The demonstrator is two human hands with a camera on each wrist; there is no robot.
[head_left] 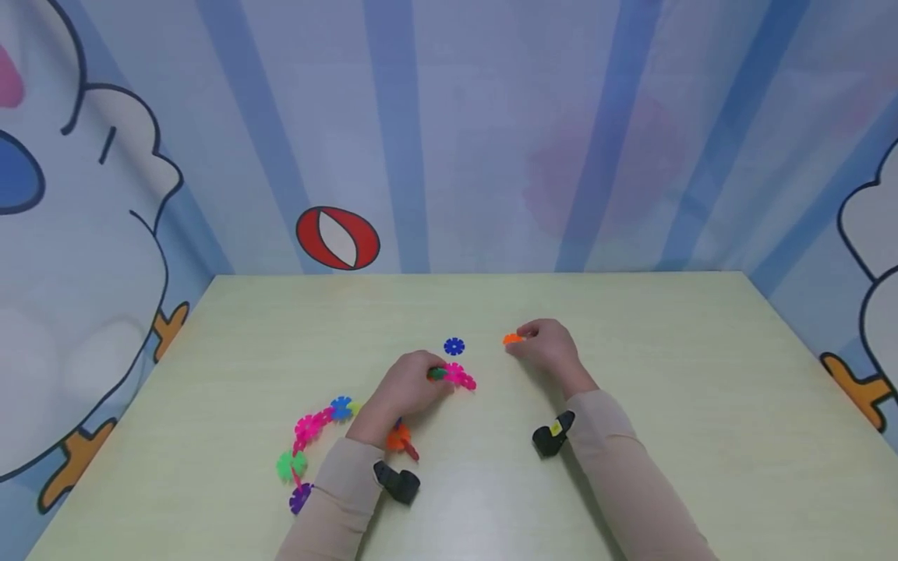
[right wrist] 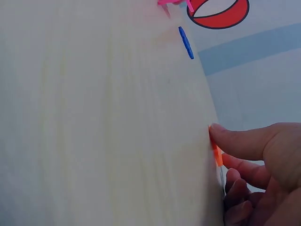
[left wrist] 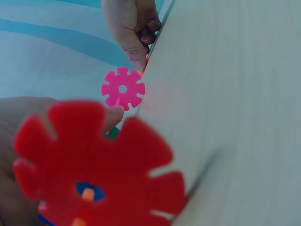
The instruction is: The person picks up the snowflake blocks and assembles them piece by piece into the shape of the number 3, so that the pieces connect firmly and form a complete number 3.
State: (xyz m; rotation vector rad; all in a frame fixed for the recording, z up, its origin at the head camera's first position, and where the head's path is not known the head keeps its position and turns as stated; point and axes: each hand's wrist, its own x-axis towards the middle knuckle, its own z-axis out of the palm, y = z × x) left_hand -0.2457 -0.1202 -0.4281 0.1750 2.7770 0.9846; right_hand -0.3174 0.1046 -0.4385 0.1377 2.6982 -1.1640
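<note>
My left hand (head_left: 407, 382) pinches a green notched plastic disc (head_left: 437, 374) with pink discs (head_left: 454, 372) joined to its far end. Close to the left wrist camera, a large red notched disc (left wrist: 103, 165) hides part of that hand. Further right, my right hand (head_left: 550, 351) grips an orange notched disc (right wrist: 216, 149) at the tabletop, with the thumb on one side of it. Between the hands, a little farther back, a single blue notched disc (head_left: 454, 346) lies flat.
A curved chain of linked discs, with pink (head_left: 309, 428), blue (head_left: 341, 407), light green (head_left: 291, 465) and purple (head_left: 300, 497) pieces, lies left of the left forearm. Orange discs (head_left: 398, 438) show beside that wrist. A patterned cloth backdrop (head_left: 477, 156) borders the pale table (head_left: 666, 351).
</note>
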